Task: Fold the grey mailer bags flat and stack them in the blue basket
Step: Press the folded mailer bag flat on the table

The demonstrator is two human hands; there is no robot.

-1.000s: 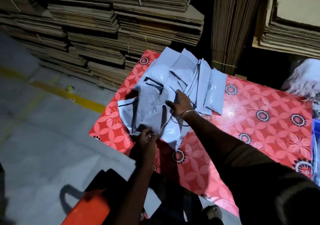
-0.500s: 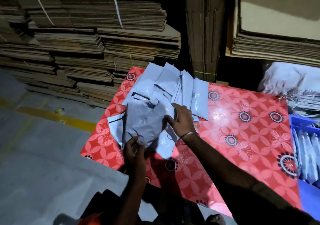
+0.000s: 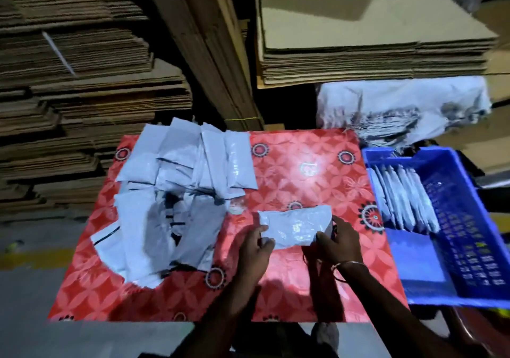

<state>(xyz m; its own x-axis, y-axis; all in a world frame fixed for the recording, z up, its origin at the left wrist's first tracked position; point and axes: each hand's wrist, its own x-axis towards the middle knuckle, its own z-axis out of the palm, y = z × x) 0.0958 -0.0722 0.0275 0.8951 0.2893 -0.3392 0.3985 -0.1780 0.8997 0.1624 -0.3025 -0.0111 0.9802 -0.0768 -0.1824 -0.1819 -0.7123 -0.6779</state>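
One grey mailer bag (image 3: 296,226) is stretched sideways over the middle of the red flowered table (image 3: 303,170). My left hand (image 3: 255,247) pinches its left end and my right hand (image 3: 338,240) grips its right end. A loose heap of grey mailer bags (image 3: 179,189) covers the table's left half, some lying flat, some crumpled. The blue basket (image 3: 452,219) stands at the table's right edge, with several folded grey bags (image 3: 403,197) leaning in a row along its left side.
Tall stacks of flattened cardboard (image 3: 82,81) rise behind and to the left of the table. More cardboard sheets (image 3: 372,40) lie at the back right above a white sack (image 3: 400,109). Grey floor with a yellow line (image 3: 33,255) lies to the left.
Both hands have left the heap with one bag and carried it to the table's middle. The view has swung right, bringing the blue basket fully into sight.
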